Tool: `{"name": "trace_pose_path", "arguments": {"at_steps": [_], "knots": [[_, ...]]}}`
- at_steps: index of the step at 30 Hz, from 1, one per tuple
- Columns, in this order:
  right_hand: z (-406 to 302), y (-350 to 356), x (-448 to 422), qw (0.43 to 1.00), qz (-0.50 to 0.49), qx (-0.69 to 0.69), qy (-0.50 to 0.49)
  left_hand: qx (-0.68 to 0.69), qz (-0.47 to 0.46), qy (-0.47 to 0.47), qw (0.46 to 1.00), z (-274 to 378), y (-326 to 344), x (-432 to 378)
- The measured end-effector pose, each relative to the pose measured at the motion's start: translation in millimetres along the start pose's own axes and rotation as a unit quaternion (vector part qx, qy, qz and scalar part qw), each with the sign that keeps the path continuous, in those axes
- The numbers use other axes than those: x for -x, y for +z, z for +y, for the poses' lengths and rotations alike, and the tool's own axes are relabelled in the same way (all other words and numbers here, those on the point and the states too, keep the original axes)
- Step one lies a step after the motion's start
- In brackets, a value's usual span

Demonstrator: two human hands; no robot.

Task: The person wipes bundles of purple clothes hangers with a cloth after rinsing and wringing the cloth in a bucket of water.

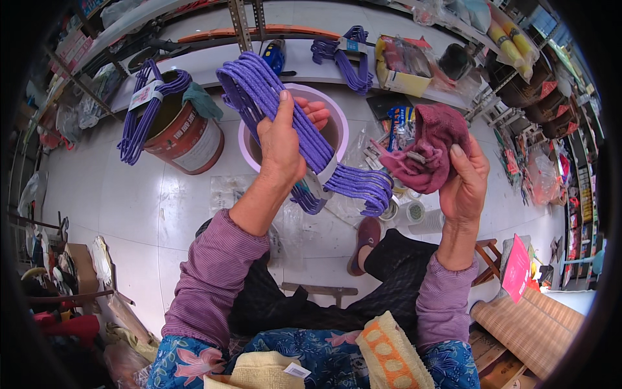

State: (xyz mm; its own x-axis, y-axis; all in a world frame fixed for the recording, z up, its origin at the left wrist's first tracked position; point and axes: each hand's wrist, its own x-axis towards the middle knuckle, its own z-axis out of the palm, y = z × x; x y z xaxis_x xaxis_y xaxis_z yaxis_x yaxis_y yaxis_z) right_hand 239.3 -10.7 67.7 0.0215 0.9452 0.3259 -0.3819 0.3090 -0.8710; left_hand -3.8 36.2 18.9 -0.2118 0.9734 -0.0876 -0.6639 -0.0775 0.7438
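My left hand (284, 138) grips a bundle of purple clothes hangers (311, 141), bound near the hooks by a pale paper band (323, 180). The bundle is held tilted above a lilac-rimmed bucket (343, 109). Raised at the right, my right hand (464, 180) holds a crumpled maroon cloth (430, 150). Another bundle of purple hangers (141, 116) hangs on the rim of a red-brown bucket (192, 143), with a green cloth (203, 101) over the same rim. A further banded hanger bundle (352, 61) lies on the low white shelf.
Along the low white shelf (194, 63) are a blue bottle-like object (274, 56) and a yellow box of packets (403, 73). Rolls of tape (390, 209) and plastic wrap lie on the tiled floor (189, 204) near my shoe (368, 238). A rolled bamboo mat (527, 326) is at lower right.
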Motion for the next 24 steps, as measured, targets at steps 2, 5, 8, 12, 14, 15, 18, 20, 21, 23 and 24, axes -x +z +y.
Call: {"name": "trace_pose_path", "arguments": {"at_steps": [2,5,8,12,14,15,18,20,21,23,24], "knots": [[-1.2,0.1,11.4,0.976,-0.124,0.180,-0.005,-0.008,0.025,0.034,0.999,2.0,-2.5,-3.9],[27.5,28.1,14.8,0.826,-0.247,0.482,-0.157,-0.005,0.041,0.051,0.998,0.0,2.3,-6.5],[69.0,37.4,28.7,0.737,-0.210,0.636,-0.089,0.011,0.056,0.052,0.997,4.1,1.3,-6.6],[85.3,33.1,18.4,0.809,-0.120,0.537,-0.206,0.056,0.053,0.033,0.997,15.1,0.4,-8.3],[88.9,33.2,10.9,0.870,-0.052,0.447,-0.200,0.099,0.039,0.010,0.994,15.8,-4.3,-10.3],[84.4,42.0,6.5,0.898,-0.017,0.399,-0.183,0.101,0.026,0.012,0.995,17.3,-8.6,-9.7],[65.4,46.1,-1.2,0.936,0.049,0.335,-0.093,0.086,-0.045,0.030,0.995,21.7,-5.8,-7.7],[57.1,44.6,-9.6,0.960,0.098,0.256,-0.055,0.059,-0.084,0.086,0.991,22.4,4.8,-0.5],[51.0,45.5,-12.0,0.969,0.108,0.218,-0.035,0.046,-0.104,0.114,0.987,22.8,12.0,5.1],[41.4,47.5,-15.3,0.982,0.127,0.140,0.006,0.044,-0.112,0.116,0.986,20.5,11.4,8.1],[41.9,50.2,-16.1,0.989,0.128,0.071,0.015,0.055,-0.114,0.100,0.987,18.9,2.7,4.4]]}}
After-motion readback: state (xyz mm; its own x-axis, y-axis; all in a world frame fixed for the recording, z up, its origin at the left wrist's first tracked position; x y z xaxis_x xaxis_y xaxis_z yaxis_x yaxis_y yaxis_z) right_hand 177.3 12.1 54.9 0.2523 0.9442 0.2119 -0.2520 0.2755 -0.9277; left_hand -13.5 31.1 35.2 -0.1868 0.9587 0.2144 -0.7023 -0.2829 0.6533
